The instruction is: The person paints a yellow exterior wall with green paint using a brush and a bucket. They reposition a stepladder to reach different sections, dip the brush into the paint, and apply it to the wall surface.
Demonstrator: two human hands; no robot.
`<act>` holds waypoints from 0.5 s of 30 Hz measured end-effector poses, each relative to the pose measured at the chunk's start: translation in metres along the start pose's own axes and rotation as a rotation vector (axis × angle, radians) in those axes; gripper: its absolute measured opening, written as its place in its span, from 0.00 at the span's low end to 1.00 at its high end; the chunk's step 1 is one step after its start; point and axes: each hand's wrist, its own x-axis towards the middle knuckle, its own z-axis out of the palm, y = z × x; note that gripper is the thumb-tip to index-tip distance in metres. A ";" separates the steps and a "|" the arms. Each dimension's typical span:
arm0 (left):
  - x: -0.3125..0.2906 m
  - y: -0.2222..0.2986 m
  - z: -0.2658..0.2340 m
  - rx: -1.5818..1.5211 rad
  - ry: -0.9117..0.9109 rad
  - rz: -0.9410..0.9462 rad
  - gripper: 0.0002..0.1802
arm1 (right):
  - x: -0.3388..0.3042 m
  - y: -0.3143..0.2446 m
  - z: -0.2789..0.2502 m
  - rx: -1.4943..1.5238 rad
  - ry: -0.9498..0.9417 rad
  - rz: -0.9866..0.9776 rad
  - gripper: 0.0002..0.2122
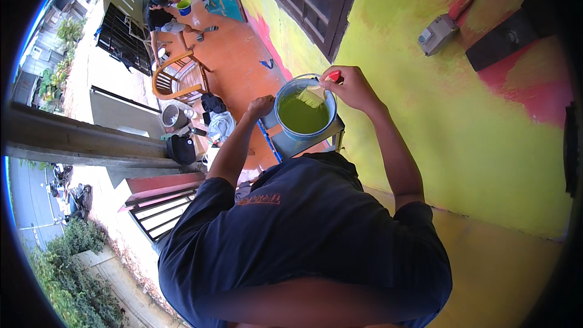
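Observation:
My right hand point(350, 87) grips a paintbrush point(313, 96) by its red handle. The wide bristles, coated in green, hang inside a pale blue bucket point(331, 123) over green paint point(302, 116). The bucket stands on the grey top of a stepladder point(293, 144) with blue edges, just in front of my chest. My left hand point(261, 107) is closed to the left of the bucket, close to its rim and the ladder's side. What its fingers hold is hidden.
On the right rises a wall point(408, 121) of yellow-green with pink patches, bearing a dark window point(306, 3) and a grey box point(438, 34). A wooden chair point(177, 77), a grey bin point(174, 116) and a crouching person point(161, 21) beside another bucket point(184, 7) occupy the orange floor.

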 end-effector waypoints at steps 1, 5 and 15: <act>-0.001 0.002 -0.002 0.000 -0.010 -0.005 0.29 | 0.011 0.010 0.020 -0.004 -0.062 0.008 0.08; -0.004 0.006 -0.005 -0.044 0.023 0.016 0.18 | 0.031 0.046 0.085 -0.130 -0.222 -0.079 0.09; -0.005 0.004 0.001 -0.018 0.051 -0.006 0.21 | 0.059 0.102 0.140 -0.334 -0.269 -0.065 0.09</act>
